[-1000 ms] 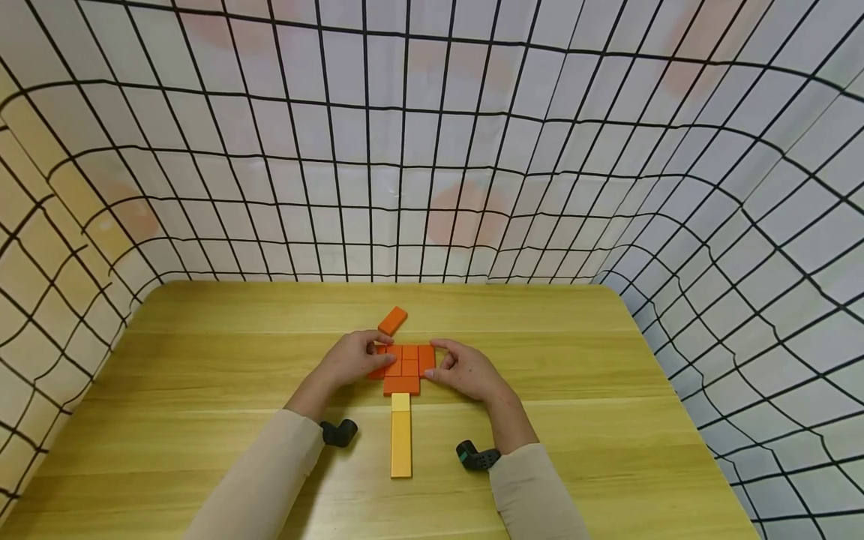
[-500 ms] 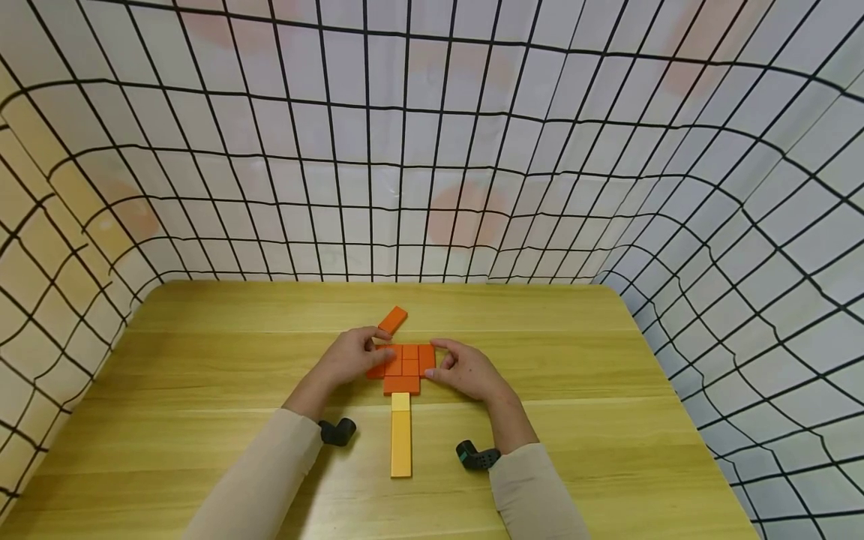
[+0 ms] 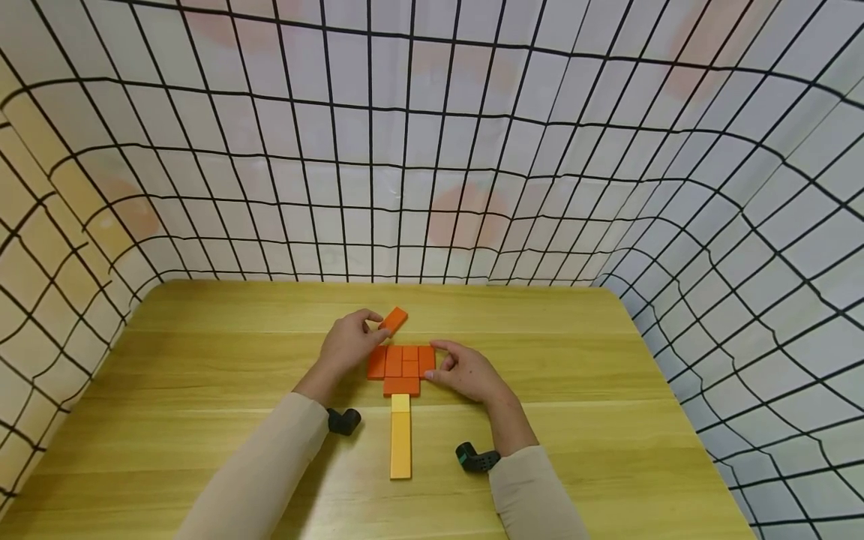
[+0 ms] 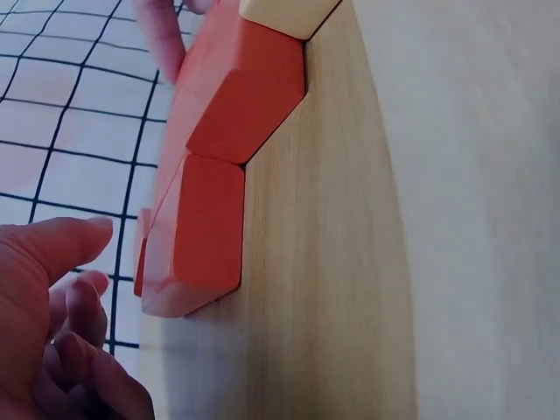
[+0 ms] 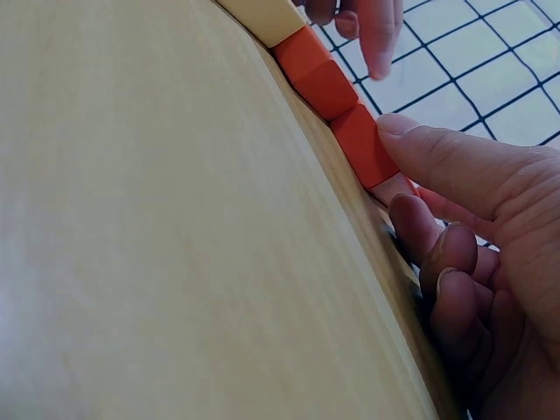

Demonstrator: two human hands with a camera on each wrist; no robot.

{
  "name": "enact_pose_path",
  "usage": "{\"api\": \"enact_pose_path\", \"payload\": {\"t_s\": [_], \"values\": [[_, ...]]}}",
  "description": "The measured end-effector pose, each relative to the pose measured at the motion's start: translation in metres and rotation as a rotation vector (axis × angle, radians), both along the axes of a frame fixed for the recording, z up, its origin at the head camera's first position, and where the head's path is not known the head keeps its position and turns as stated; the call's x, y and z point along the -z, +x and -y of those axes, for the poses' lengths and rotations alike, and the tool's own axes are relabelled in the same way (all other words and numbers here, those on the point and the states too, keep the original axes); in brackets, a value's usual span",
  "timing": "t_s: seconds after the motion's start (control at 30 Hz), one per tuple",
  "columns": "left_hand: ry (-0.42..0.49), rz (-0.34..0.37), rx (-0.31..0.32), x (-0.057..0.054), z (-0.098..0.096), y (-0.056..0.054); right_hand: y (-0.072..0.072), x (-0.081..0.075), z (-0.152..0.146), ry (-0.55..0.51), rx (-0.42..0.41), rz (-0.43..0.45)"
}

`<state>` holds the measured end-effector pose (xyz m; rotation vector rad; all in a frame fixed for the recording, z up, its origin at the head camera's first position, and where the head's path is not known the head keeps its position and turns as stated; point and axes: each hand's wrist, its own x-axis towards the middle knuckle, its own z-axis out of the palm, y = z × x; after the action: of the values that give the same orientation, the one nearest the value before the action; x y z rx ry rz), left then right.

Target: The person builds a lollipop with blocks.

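Several orange building blocks (image 3: 394,361) lie fitted together on the wooden table, with a narrower orange block (image 3: 401,386) along their near side. Beyond them, a loose orange block (image 3: 395,321) lies at a slant. My left hand (image 3: 349,341) has its thumb and index finger apart, fingertips right at the loose block's left end. At the group's right end, my right hand (image 3: 467,370) spans the end block (image 3: 427,360), thumb at the near corner and index finger at the far one. In the right wrist view, the thumb rests against that orange block (image 5: 360,144).
A small pale-yellow block (image 3: 400,403) and a long yellow block (image 3: 401,446) run in line toward the near side of the wooden table (image 3: 574,360). Black grid netting (image 3: 398,165) stands around the table's back and sides. Each wrist carries a dark camera.
My left hand has left the left end of the orange group and moved up and away to the loose block, uncovering the leftmost block. The right hand stays where it was.
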<state>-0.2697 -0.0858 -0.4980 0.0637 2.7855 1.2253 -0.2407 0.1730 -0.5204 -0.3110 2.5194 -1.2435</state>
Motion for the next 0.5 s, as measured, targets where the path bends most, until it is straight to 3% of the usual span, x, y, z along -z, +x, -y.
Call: {"api": "enact_pose_path", "payload": {"t_s": [0.37,0.5], "values": [[-0.123,0.092,-0.077,-0.001,-0.010,-0.003,0.001,0.000,0.001,-0.003,0.003,-0.002],[-0.142,0.093,-0.092,0.000,-0.012,-0.003,0.002,-0.001,0.001,-0.008,0.009,-0.002]]}}
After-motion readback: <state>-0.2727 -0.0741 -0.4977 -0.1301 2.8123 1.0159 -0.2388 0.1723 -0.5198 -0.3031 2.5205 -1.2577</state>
